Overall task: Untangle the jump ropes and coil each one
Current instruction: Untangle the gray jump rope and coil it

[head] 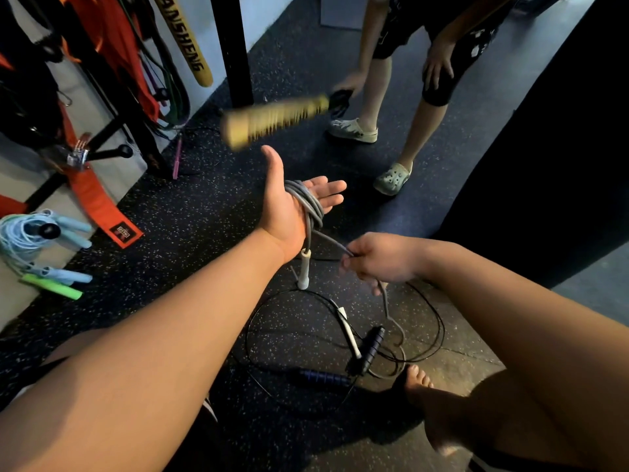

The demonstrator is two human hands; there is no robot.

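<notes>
- Right grip (381, 258) pinches the grey rope (313, 206); left grip (282, 206), fingers straight, carries several wound turns.
- Black rope (372, 345) sprawls loose on the floor (204, 216) — not yet coiled; blue ropes (17, 236) at left look bundled.

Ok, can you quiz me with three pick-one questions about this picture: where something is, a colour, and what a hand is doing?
1. Where is the grey jump rope wound? A round the left hand; B on a rack; C round a shoe.
2. What colour are the two foam handles by the bare foot? A red; B dark blue; C yellow.
3. What is the right hand doing? A lying flat; B pinching the grey rope; C holding a bat.
Answers: 1 A, loops cross the open palm. 2 B, both look dark blue. 3 B, fingers close on the strand.
</notes>
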